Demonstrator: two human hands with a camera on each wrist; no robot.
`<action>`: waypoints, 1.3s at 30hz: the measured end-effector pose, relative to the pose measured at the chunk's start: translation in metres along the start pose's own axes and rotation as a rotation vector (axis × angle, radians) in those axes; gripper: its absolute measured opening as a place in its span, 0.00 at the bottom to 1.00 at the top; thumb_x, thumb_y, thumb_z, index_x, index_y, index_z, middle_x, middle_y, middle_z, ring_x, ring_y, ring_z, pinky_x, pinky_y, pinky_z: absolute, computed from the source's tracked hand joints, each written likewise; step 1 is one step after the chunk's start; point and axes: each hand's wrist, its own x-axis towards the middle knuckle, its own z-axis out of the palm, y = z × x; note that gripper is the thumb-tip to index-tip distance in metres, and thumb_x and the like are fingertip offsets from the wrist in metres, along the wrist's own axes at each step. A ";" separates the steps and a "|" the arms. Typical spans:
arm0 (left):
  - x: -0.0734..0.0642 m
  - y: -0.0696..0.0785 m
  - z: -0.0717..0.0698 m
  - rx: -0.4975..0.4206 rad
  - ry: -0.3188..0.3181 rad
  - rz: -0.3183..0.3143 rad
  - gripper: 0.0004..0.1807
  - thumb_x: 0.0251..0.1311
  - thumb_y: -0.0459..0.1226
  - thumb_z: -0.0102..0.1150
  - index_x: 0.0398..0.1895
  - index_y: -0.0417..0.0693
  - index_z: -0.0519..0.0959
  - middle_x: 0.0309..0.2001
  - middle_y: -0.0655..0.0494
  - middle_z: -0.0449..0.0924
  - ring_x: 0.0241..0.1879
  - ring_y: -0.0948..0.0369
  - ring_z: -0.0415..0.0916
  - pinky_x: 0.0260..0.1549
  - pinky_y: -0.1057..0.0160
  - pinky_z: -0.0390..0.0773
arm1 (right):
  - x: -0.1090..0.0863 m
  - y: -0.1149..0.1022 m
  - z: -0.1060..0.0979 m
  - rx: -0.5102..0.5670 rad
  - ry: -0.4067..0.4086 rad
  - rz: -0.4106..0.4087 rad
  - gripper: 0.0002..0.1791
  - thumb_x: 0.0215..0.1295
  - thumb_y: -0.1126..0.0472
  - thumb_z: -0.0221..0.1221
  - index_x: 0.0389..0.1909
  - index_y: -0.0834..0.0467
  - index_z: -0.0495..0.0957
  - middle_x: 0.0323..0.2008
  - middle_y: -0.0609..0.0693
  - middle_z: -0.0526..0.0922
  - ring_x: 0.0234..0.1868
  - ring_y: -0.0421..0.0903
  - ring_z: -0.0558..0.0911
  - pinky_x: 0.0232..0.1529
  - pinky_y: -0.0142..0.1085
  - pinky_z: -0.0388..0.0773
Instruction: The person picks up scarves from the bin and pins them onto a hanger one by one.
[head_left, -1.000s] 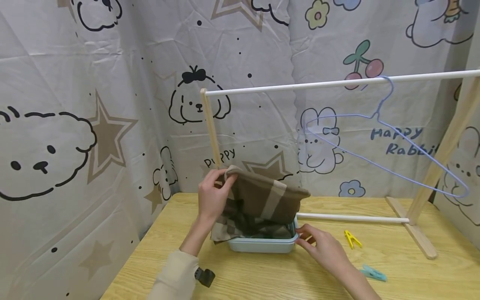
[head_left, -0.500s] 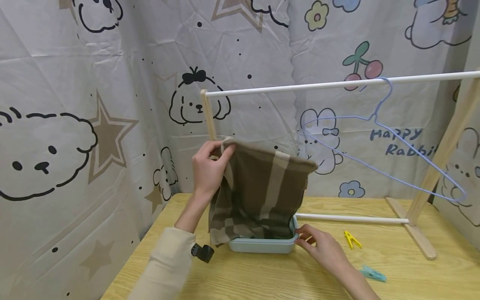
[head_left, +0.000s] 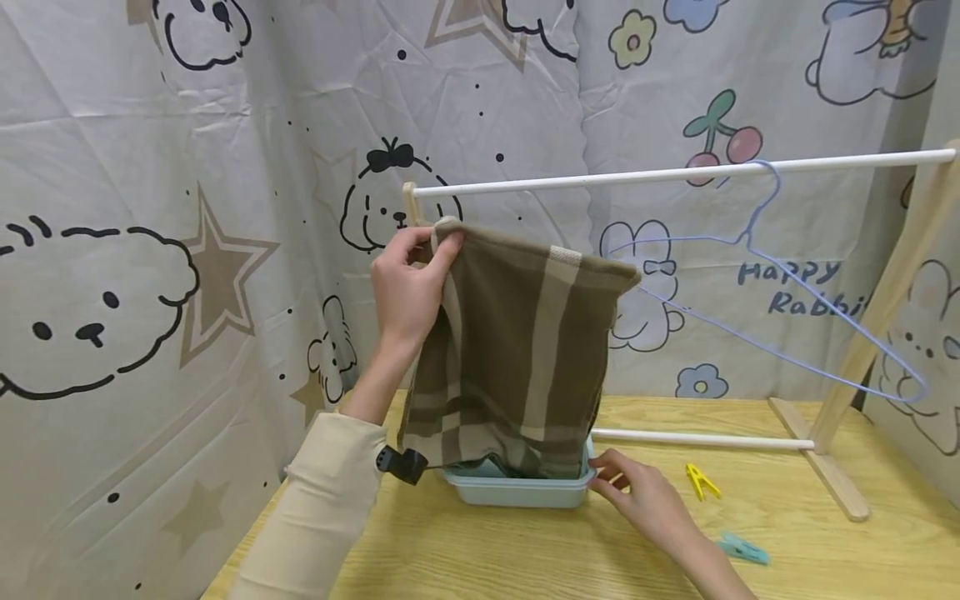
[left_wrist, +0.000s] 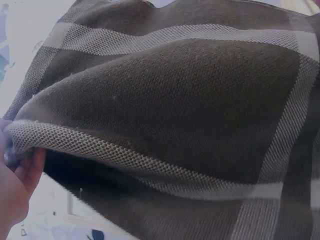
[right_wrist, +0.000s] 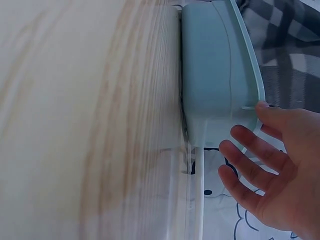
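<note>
A brown and beige plaid cloth point(head_left: 517, 333) hangs from my left hand point(head_left: 408, 292), its lower end at a pale blue plastic basin point(head_left: 521, 493). Thumb and fingers pinch the cloth's upper left corner, and its top edge slopes down to the right. Close up in the left wrist view, the cloth point(left_wrist: 175, 100) fills most of the frame, a fold running out from the fingers. My right hand point(head_left: 645, 492) is at the basin's right corner. In the right wrist view this hand point(right_wrist: 290, 165) pinches the basin's rim between thumb and index finger, its other fingers apart.
Behind the basin stands a wooden rack with a white top bar point(head_left: 600, 179), where a light blue hanger point(head_left: 806, 275) hangs. On the wooden table to the right lie a yellow clothespin point(head_left: 701, 482) and a teal clothespin point(head_left: 742, 548). A printed curtain point(head_left: 517, 108) closes off the back.
My left hand has risen and shifted slightly left, drawing the cloth up out of the basin so more of it hangs unfolded. The right hand has stayed at the basin's corner.
</note>
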 end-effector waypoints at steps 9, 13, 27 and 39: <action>0.031 0.025 -0.001 -0.055 0.032 -0.007 0.12 0.59 0.42 0.69 0.37 0.41 0.86 0.34 0.52 0.84 0.26 0.68 0.72 0.30 0.71 0.71 | -0.001 -0.004 0.007 0.063 -0.003 0.005 0.09 0.63 0.57 0.67 0.42 0.49 0.81 0.37 0.46 0.87 0.32 0.39 0.84 0.34 0.33 0.81; 0.040 0.030 -0.003 -0.078 0.050 -0.006 0.12 0.58 0.42 0.69 0.36 0.41 0.86 0.32 0.56 0.83 0.23 0.68 0.70 0.28 0.71 0.71 | -0.001 -0.005 0.009 0.075 -0.015 0.002 0.12 0.62 0.57 0.67 0.45 0.49 0.80 0.42 0.48 0.87 0.32 0.38 0.84 0.35 0.33 0.81; 0.037 0.045 -0.016 -0.175 0.068 -0.025 0.12 0.58 0.42 0.70 0.34 0.41 0.85 0.30 0.65 0.80 0.22 0.66 0.72 0.28 0.70 0.73 | -0.014 -0.004 -0.027 0.000 -0.020 -0.099 0.18 0.66 0.54 0.64 0.55 0.50 0.79 0.49 0.48 0.85 0.40 0.43 0.85 0.35 0.29 0.79; 0.010 0.034 -0.031 -0.121 0.014 -0.016 0.11 0.57 0.40 0.70 0.34 0.39 0.84 0.28 0.68 0.79 0.23 0.68 0.73 0.24 0.70 0.72 | -0.020 0.006 -0.065 -0.163 0.229 -0.290 0.18 0.58 0.60 0.70 0.50 0.52 0.82 0.42 0.42 0.86 0.44 0.44 0.83 0.39 0.39 0.80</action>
